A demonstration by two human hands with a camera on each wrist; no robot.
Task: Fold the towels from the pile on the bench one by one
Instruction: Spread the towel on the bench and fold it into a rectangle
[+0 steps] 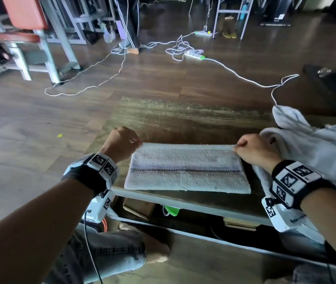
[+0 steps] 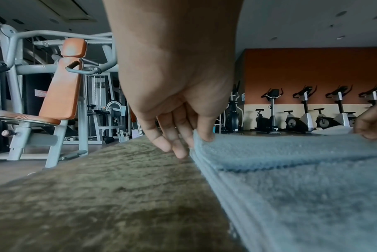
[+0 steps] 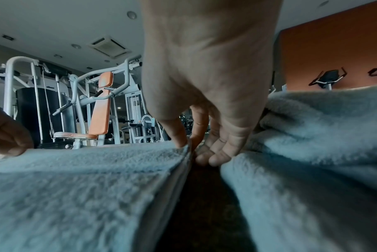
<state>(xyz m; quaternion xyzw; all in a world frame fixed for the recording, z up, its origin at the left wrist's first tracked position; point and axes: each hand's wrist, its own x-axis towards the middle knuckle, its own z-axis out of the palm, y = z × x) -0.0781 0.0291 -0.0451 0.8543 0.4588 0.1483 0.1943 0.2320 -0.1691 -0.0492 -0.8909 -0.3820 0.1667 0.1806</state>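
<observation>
A pale towel with a dark checked stripe lies folded flat on the wooden bench. My left hand pinches its far left corner, thumb on top of the cloth. At the far right corner my right hand pinches the top layer between thumb and fingers. Both hands hold the far edge a little above the layers below. The pile of unfolded white towels lies crumpled to the right, touching my right wrist.
The bench's near edge has a shelf with small boxes under it. White cables and power strips trail over the wooden floor beyond. Gym machines stand at the back left, exercise bikes along an orange wall.
</observation>
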